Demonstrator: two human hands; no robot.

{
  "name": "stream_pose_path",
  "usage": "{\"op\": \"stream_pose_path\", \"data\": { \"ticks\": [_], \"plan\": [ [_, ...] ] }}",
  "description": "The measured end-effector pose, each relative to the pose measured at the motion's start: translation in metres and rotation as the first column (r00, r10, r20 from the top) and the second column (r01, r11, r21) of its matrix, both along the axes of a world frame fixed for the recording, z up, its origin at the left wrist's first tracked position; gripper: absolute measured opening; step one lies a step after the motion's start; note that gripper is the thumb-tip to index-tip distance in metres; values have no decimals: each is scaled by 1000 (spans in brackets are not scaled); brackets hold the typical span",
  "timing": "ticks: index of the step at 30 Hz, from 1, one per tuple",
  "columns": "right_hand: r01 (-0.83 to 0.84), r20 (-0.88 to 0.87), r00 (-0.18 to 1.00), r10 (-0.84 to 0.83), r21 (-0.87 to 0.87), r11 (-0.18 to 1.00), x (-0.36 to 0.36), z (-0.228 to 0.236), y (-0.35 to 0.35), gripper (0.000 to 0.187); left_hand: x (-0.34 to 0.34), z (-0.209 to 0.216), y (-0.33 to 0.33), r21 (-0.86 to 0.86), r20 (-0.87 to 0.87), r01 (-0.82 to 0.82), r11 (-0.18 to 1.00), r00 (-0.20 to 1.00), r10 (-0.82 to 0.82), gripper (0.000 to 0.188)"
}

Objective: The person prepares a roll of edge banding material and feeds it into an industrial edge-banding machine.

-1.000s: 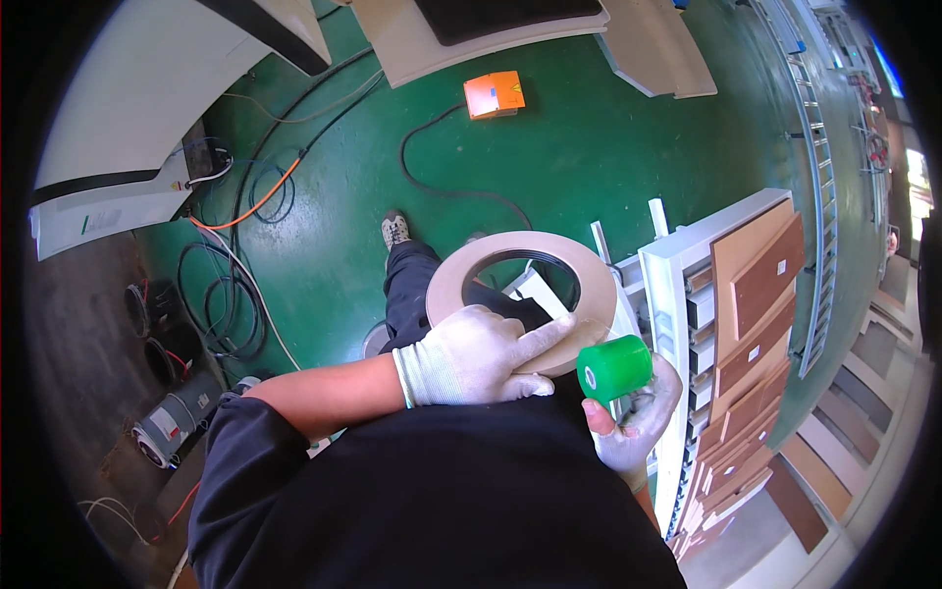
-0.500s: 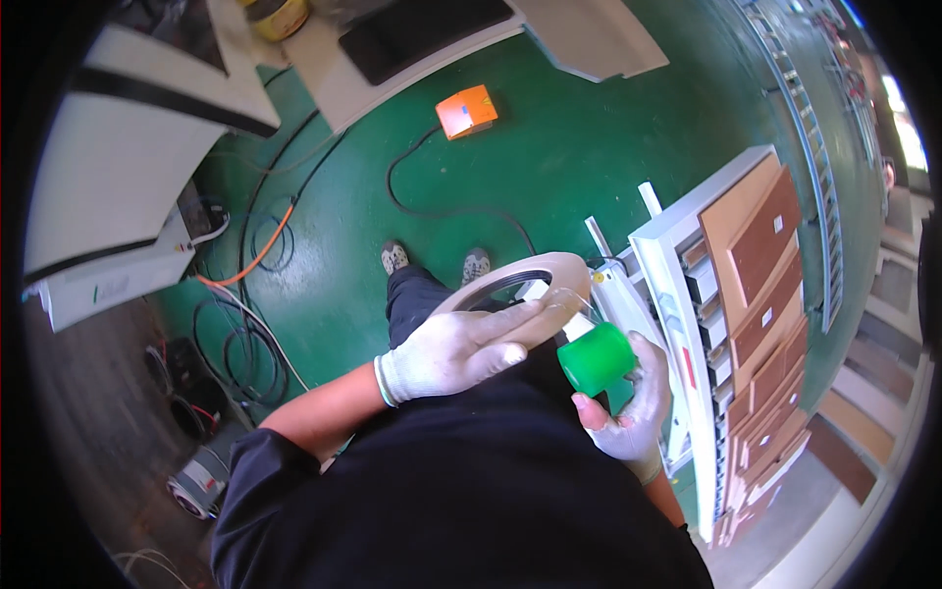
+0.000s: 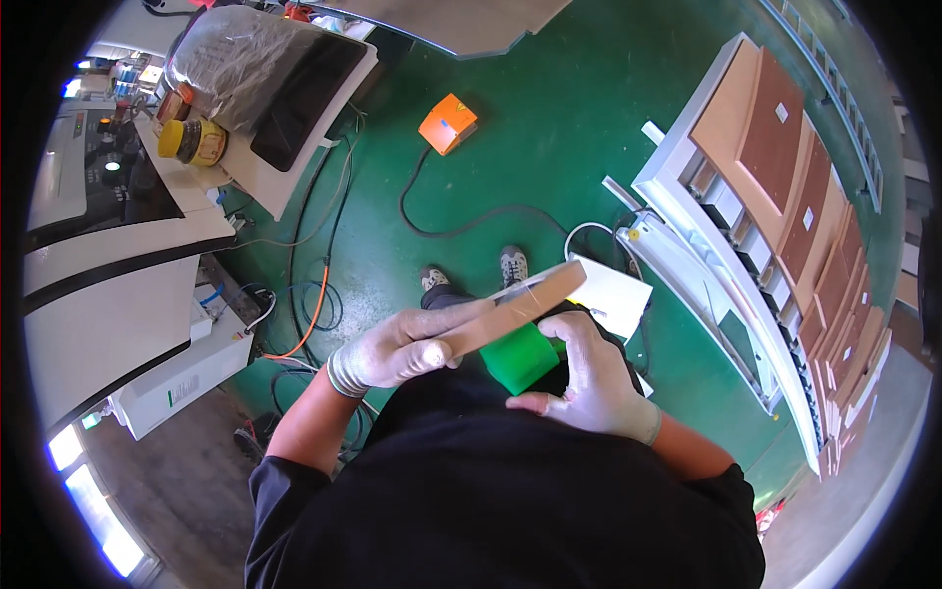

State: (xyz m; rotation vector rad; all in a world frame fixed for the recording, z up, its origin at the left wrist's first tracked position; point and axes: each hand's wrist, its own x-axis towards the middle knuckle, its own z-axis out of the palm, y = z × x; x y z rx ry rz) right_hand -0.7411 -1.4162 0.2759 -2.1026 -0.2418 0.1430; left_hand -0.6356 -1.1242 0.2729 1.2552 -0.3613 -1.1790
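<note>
My left hand (image 3: 397,348), in a white knit glove, grips a beige-brown roll of edge banding (image 3: 525,306), thumb on its outer face and fingers along its rim. The roll is tilted, showing mostly its outer side; its centre hole is largely out of sight. Just below and against or very near it is a green tape roll (image 3: 520,361). My gloved right hand (image 3: 601,388) holds that tape from the right, thumb below and fingers above. A thumb tip shows bare at the glove's end. Whether tape is stuck to the edge banding cannot be made out.
An orange foot pedal (image 3: 447,125) with a black cable lies on the green floor ahead. At right, a rack (image 3: 677,182) carries several brown panels (image 3: 780,118). A white machine (image 3: 118,324) stands left, near hoses and a yellow-lidded jar (image 3: 194,142).
The view has turned left. My right hand has brought the green tape roll leftward, up against the edge banding roll, which has tipped edge-on. A clear strand seen between them earlier is no longer distinct.
</note>
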Motion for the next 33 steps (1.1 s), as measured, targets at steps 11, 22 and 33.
{"op": "stream_pose_path", "data": {
  "ticks": [11,22,33],
  "plan": [
    [237,-606,767,209,570,787,2,-3,-19,63,-2,-2,-5,-32,-20,93,995,995,-94,88],
    [-36,-465,769,439,654,756,25,-21,-8,81,-4,1,10,-59,-96,-47,997,995,41,96],
    [-313,-304,827,472,448,837,4,-41,-13,62,-17,26,9,-125,361,190,974,923,-133,72]
  ]
}}
